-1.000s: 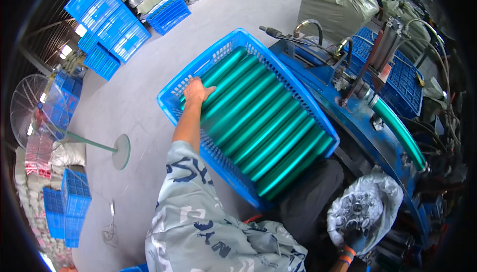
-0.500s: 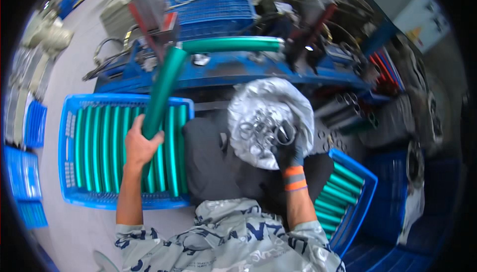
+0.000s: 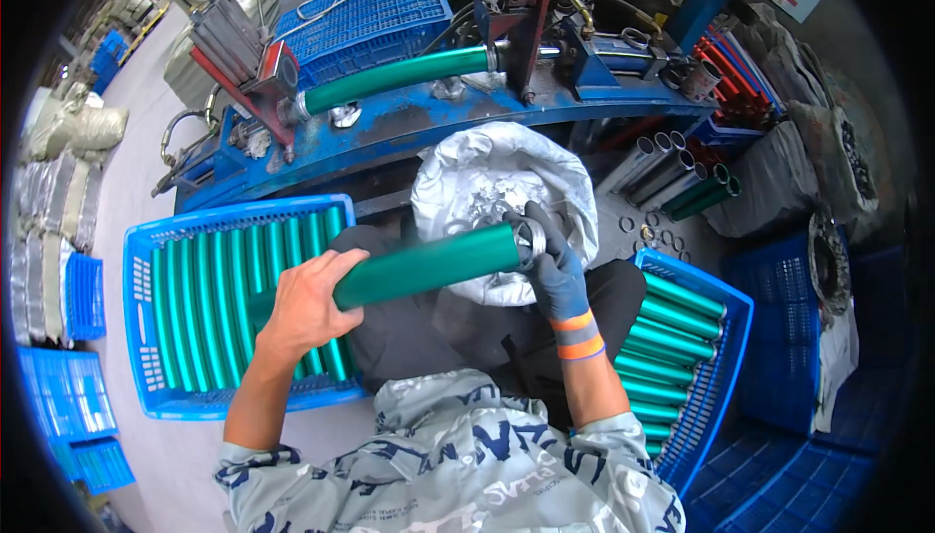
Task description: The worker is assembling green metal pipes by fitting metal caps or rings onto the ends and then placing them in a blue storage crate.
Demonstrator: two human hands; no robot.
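Observation:
A green metal tube (image 3: 429, 265) lies nearly level over my lap, its right end slightly higher. My bare left hand (image 3: 310, 304) is wrapped round its left part. At the right end, my right hand (image 3: 557, 275), in a dark glove with an orange-and-grey cuff, grips a silvery metal ring (image 3: 531, 239) against the tube's mouth. Whether the ring sits inside or only touches the rim, I cannot tell. Behind the tube stands an open white sack (image 3: 575, 183) with loose metal rings (image 3: 492, 200) inside, partly hidden by the tube.
Ahead, a blue machine bench (image 3: 375, 153) holds another green tube (image 3: 399, 80) between its two ends. A blue crate (image 3: 136, 290) of green tubes is at left, another crate (image 3: 726, 377) at right. Bare metal tubes (image 3: 648, 165) and loose rings (image 3: 665, 238) lie right of the sack.
My left hand has swung the tube from steeply raised to nearly level across my lap. My right hand has come out of the sack with a ring, now at the tube's end.

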